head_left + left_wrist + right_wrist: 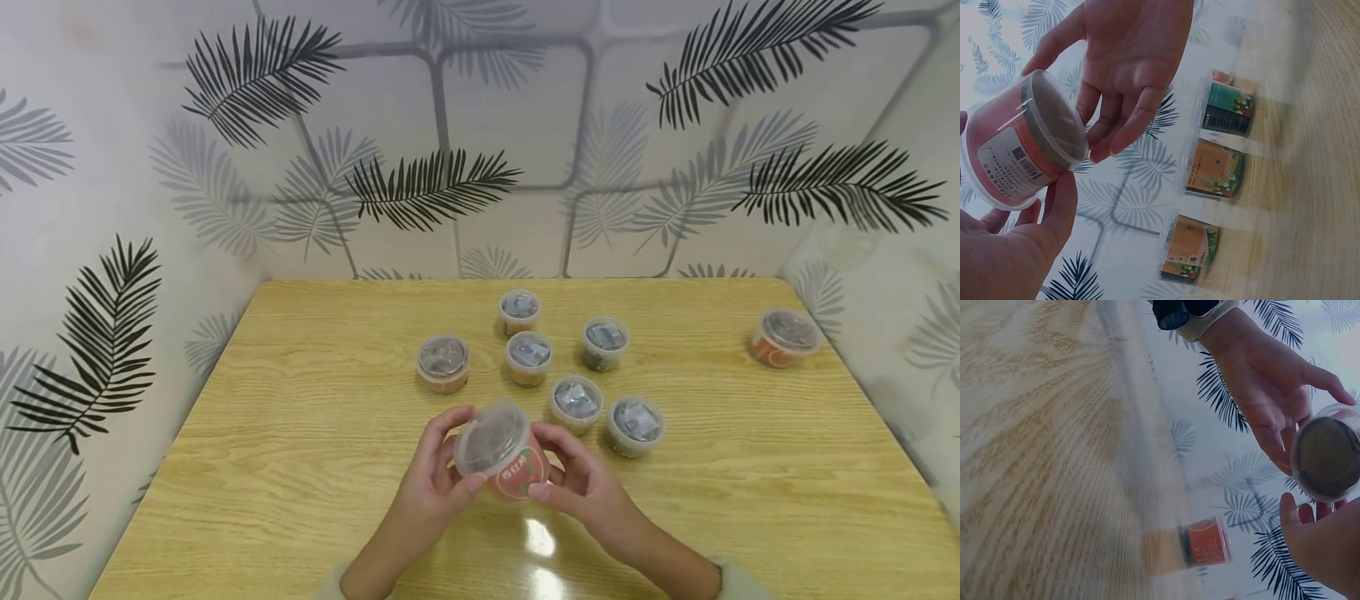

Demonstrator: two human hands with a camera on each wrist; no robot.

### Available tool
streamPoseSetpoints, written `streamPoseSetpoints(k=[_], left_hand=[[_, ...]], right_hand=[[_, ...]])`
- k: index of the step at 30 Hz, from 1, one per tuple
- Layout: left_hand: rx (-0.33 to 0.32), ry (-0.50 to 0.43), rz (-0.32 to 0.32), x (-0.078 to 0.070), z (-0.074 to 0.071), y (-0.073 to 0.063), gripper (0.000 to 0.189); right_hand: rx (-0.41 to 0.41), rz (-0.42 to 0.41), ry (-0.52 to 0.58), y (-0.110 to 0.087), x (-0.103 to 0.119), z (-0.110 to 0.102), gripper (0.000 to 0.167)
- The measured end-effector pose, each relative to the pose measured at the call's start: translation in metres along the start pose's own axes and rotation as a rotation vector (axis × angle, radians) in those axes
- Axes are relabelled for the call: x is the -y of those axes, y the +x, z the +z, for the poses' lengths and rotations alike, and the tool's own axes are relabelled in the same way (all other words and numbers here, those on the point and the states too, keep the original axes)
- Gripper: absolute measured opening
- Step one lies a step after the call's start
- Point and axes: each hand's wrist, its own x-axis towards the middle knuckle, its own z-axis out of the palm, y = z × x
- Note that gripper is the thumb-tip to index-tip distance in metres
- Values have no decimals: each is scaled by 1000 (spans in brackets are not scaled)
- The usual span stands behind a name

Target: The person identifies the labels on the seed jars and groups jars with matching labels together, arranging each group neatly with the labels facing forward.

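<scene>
Both hands hold a round plastic tub (517, 477) with a translucent lid and a red label, tilted above the table's near middle. From the left, my left hand (431, 483) grips it, thumb near the lid's rim. On the other side my right hand (596, 492) grips it, thumb low on the label. In the left wrist view the tub (1013, 159) shows a white barcode panel, with the left hand (1010, 253) below and the right hand (1138, 56) above. Dark contents show through the lid (1329, 456) in the right wrist view.
Just beyond the hands stand several small lidded tubs, including one (576, 402) and another (634, 425) near the right hand. A larger tub (442, 363) is left of them; another (786, 337) stands at the far right. Leaf-patterned walls (517, 108) border the wooden table (300, 433).
</scene>
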Motion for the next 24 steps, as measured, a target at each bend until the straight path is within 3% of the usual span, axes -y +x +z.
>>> streamPoseSetpoints(k=[3,8,14,19,24], left_hand=[[20,-16,-2,0,1,0,57],[36,-29,1,2,1,0,56],[73,-8,-21,4,1,1,56],[80,60,-105,4,0,2,54],[21,136,-206,3,0,3,51]], right_hand=[[18,28,-39,-2,2,-2,49],[-3,-6,-117,-1,6,-6,47],[49,-40,-72,1,6,-8,57],[42,29,-45,1,9,-5,61],[-34,7,-99,5,8,-4,64]])
